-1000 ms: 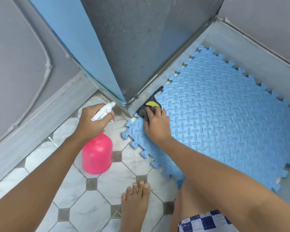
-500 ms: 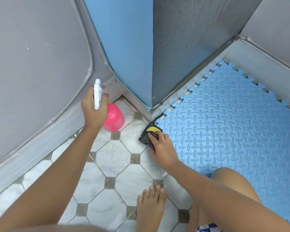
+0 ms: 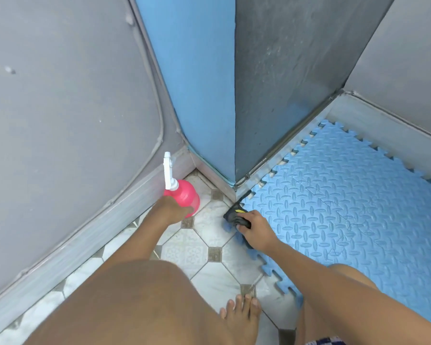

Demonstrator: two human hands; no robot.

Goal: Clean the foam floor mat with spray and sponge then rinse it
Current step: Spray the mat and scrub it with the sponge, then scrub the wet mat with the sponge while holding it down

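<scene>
A blue foam floor mat (image 3: pixel 346 215) with jigsaw edges lies on the right, against the wall base. A pink spray bottle (image 3: pixel 187 195) with a white trigger head stands on the tiles by the left wall. My left hand (image 3: pixel 171 210) rests against the bottle's lower side, fingers curled on it. My right hand (image 3: pixel 255 230) is closed on a dark sponge with a yellow patch (image 3: pixel 235 215) at the mat's near-left corner, where mat meets tile.
White tiles (image 3: pixel 209 267) with small grey diamonds cover the floor. A blue and grey wall corner (image 3: pixel 234 120) juts out between bottle and mat. A grey panel (image 3: pixel 60 108) fills the left. My bare foot (image 3: pixel 239 322) and knees are in front.
My left hand has lowered the spray bottle from the air down to the tiles near the left wall. The right hand and sponge stay at the mat's corner. The camera has shifted.
</scene>
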